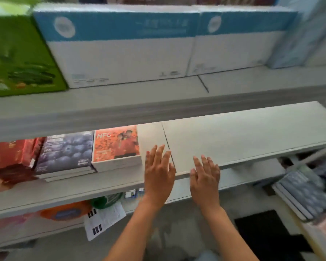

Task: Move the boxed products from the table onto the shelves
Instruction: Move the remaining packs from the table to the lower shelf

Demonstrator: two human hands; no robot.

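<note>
Both hands empty: my left hand (159,174) and right hand (205,178) spread flat-fingered over the shelf (243,136) edge; orange NFC box (117,147) lies flat just left

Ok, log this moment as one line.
left hand: open, empty | right hand: open, empty | both over shelf edge | orange box shelved left of hands | bare space to right

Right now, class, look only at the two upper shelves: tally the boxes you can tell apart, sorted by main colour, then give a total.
Blue-and-white boxes: 2
Green box: 1
Red box: 1
Blueberry-print box: 1
Orange NFC box: 1
Total: 6
Blur hides whether boxes are stacked, and the pale blue item at far right is unclear.
</note>
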